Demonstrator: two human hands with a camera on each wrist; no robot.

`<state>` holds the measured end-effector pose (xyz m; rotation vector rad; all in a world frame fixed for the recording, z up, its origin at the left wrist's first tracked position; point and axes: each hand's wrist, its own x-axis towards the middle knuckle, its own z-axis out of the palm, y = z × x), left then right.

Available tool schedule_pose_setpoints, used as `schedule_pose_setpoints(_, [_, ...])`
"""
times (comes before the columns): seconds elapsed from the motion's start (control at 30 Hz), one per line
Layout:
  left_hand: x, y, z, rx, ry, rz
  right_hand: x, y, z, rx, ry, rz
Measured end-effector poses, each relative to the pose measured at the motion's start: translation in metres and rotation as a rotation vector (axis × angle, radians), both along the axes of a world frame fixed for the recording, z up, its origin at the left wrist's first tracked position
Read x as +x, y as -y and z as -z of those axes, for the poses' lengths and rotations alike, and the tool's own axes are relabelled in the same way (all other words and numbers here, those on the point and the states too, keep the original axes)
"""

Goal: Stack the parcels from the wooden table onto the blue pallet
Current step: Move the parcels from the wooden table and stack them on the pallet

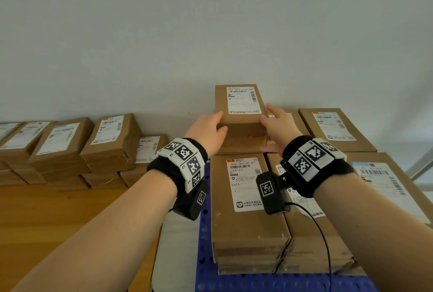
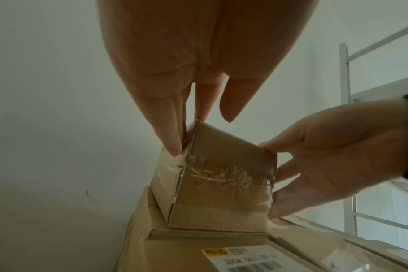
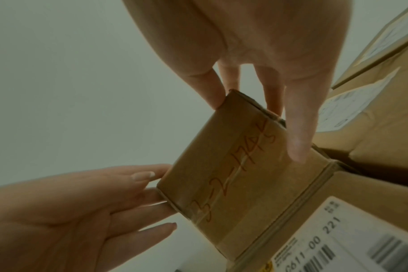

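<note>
With straight fingers of our left hand [image 1: 208,127] and right hand [image 1: 278,123] flat against its sides, our grip steadies the small parcel [image 1: 241,113], seemingly light, stiff, tape-slick, at twelve o'clock on the blue pallet [image 1: 203,240] stack.

Small labelled parcel [image 1: 241,113], seemingly resting atop pallet [image 1: 206,277] stack

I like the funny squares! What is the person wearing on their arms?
Both arms are bare. Each wrist has a black band with white blocks printed with black square codes. A small black camera box hangs under each wrist, and a thin black cable trails from the right one.
</note>
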<state>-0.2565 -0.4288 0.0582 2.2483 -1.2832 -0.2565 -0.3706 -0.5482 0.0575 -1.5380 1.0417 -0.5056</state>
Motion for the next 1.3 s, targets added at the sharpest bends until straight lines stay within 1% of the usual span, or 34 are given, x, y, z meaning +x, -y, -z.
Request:
schedule_pose_setpoints(0.13, [0.000, -0.001, -0.001, 0.011, 0.018, -0.009, -0.001, -0.002, -0.002, -0.051, -0.025, -0.032])
schedule_pose_setpoints(0.3, [-0.003, -0.001, -0.003, 0.022, 0.027, -0.006, -0.004, -0.001, -0.004, -0.015, -0.022, -0.054])
schedule_pose_setpoints(0.53, [-0.006, -0.003, -0.006, 0.025, 0.003, -0.010, -0.004, -0.003, -0.006, -0.034, -0.037, -0.057])
schedule_pose_setpoints(0.57, [-0.005, -0.003, -0.005, 0.030, -0.002, -0.011, -0.003, -0.004, -0.007, -0.062, -0.049, -0.057])
schedule_pose_setpoints(0.67, [-0.003, -0.004, -0.005, 0.040, -0.009, -0.005, -0.003, -0.005, -0.010, -0.242, -0.115, -0.095])
schedule_pose_setpoints(0.73, [-0.002, -0.005, -0.006, 0.041, -0.007, 0.010, -0.003, -0.007, -0.013, -0.322, -0.165, -0.105])
schedule_pose_setpoints(0.8, [0.000, -0.009, -0.007, 0.032, -0.009, 0.022, -0.001, -0.013, -0.017, -0.392, -0.217, -0.080])
schedule_pose_setpoints(0.87, [0.003, -0.015, -0.009, -0.006, -0.031, 0.033, 0.005, -0.024, -0.024, -0.460, -0.226, -0.039])
schedule_pose_setpoints(1.0, [0.014, -0.040, -0.016, -0.093, -0.073, 0.021, 0.027, -0.057, -0.034, -0.520, -0.142, -0.023])
schedule_pose_setpoints(1.1, [0.029, -0.069, -0.019, -0.145, -0.058, -0.019, 0.047, -0.085, -0.036, -0.495, -0.085, -0.051])
schedule_pose_setpoints(1.3, [0.063, -0.131, -0.007, -0.151, -0.071, -0.123, 0.089, -0.137, -0.018, -0.432, -0.041, -0.149])
